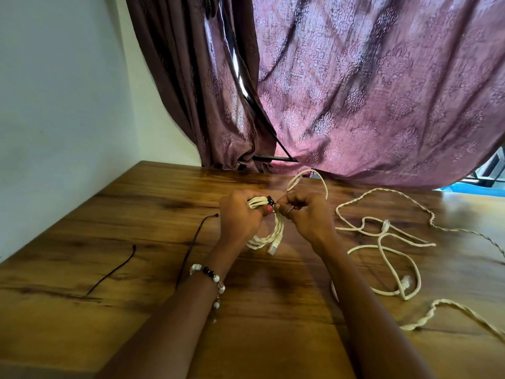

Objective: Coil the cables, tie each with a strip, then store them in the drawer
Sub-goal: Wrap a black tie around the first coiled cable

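A coiled white cable (269, 236) hangs between my hands above the wooden table (136, 242). My left hand (239, 214) grips the top of the coil. My right hand (303, 214) pinches a black strip (270, 200) that wraps the coil's top. One plug of the coil dangles at the bottom, and a loose loop of the cable (308, 179) arcs up behind my right hand. Uncoiled white cables (382, 242) lie spread on the table to the right. Two black strips (191, 247) (114, 272) lie on the table to the left. No drawer is in view.
A purple patterned curtain (355, 91) hangs over the table's far edge. A white wall (68, 105) borders the table on the left. A twisted white cable (451, 310) runs along the right side toward the front.
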